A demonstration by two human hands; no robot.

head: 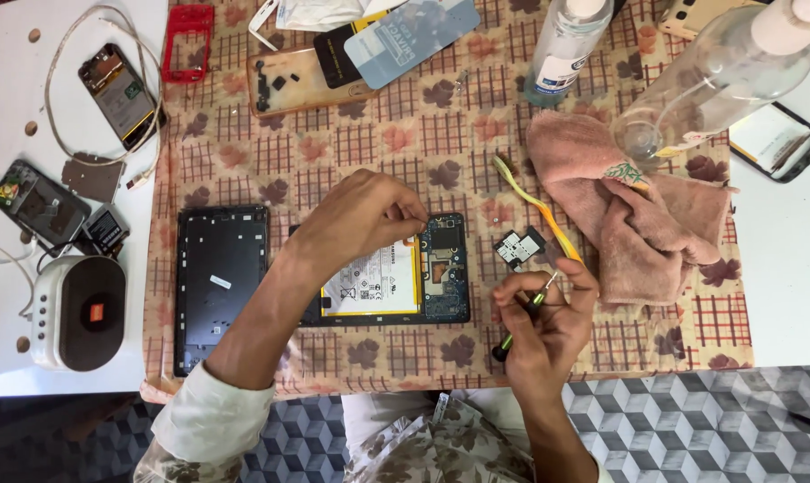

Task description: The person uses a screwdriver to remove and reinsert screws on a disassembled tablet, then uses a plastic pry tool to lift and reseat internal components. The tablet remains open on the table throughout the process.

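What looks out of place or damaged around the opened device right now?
Nothing spilled. The opened device lies with its battery exposed, its back cover set apart on the left. One clear bottle lies tipped over the pink cloth, cap on.

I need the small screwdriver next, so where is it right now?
In the head view, the green-handled screwdriver is held in the right hand, right of the opened device, below the small black part.

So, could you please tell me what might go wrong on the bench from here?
The left hand pinches something too small to identify over the opened black tablet body; dropped, it could vanish on the busy leaf-patterned checked cloth. The right hand holds a thin green-handled screwdriver whose tip could slip near the exposed white battery. The clear plastic bottle might spill if knocked.
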